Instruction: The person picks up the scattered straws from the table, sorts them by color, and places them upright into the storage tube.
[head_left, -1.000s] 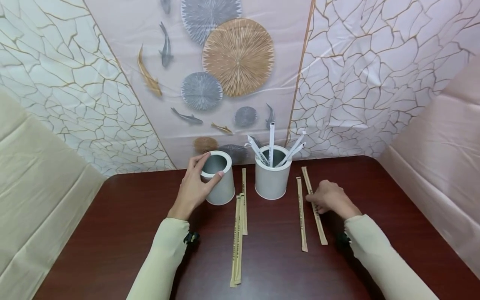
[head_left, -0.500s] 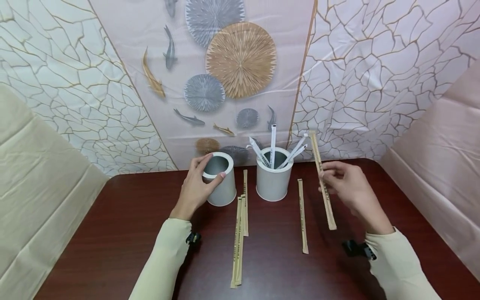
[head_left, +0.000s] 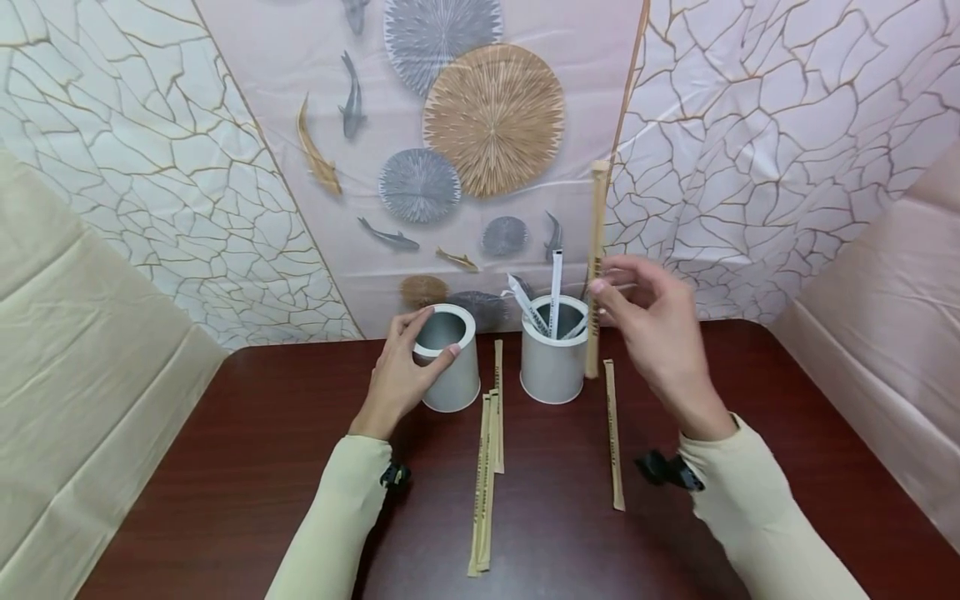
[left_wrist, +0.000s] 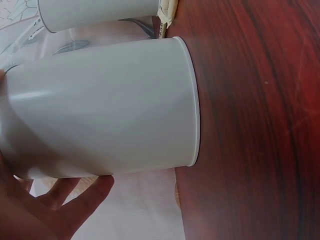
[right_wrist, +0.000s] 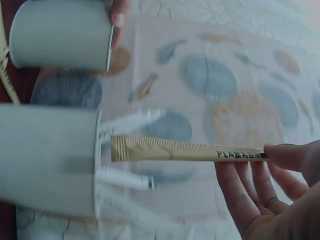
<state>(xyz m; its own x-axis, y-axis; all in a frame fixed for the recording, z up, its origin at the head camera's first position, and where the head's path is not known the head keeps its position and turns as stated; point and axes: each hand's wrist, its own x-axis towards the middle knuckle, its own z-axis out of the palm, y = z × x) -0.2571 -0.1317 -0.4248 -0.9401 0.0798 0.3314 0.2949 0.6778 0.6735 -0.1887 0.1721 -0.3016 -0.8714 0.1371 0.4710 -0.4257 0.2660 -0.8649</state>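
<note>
My left hand [head_left: 401, 371] holds the left grey can [head_left: 454, 382] near its white rim, thumb on the near side and fingers at the far side; the can stands upright on the table. In the head view my right hand [head_left: 654, 329] is raised beside the right grey can [head_left: 551, 373]. Between thumb and fingers it pinches a brown paper-wrapped straw [head_left: 597, 212], held nearly upright. The right wrist view shows the lower end of this straw close to that can's mouth. Several white-wrapped straws [head_left: 556, 287] lean inside the right can.
Several brown wrapped straws [head_left: 482, 492] lie on the dark red table [head_left: 555, 525] below and between the cans, some overlapping. One more brown straw [head_left: 614, 442] lies at the right. A patterned cloth [head_left: 495, 117] hangs behind the table, with beige side panels.
My right hand has picked up the brown straw from the table's right side, raised it, turned it nearly upright and moved left to the right can. My left hand stays on the left can.
</note>
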